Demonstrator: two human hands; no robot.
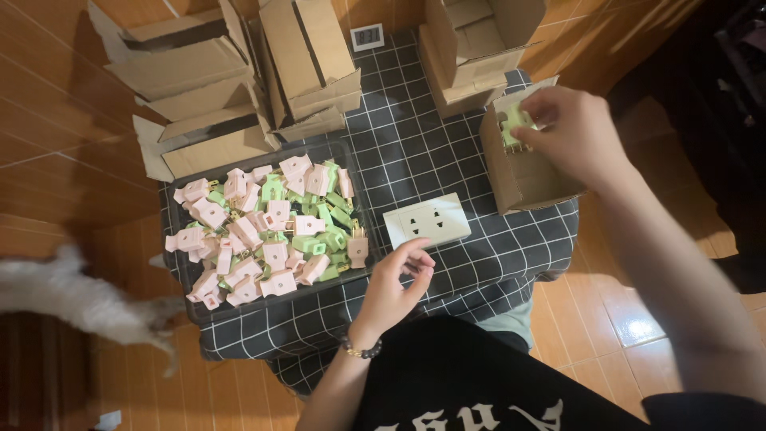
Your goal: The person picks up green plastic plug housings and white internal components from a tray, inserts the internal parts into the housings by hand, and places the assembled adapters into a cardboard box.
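right hand [568,132] pinching green plug [515,121], prongs down, over open carton [523,172] at tabletop right edge | left hand [395,281] empty, loosely curled, beside white socket plate [427,220], tray [182,275] to its left

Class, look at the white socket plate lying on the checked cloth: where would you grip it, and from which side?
Grip the white socket plate by its two long edges, coming from above. It lies flat and face up, so only the edges give the fingers purchase. The left hand is nearest.
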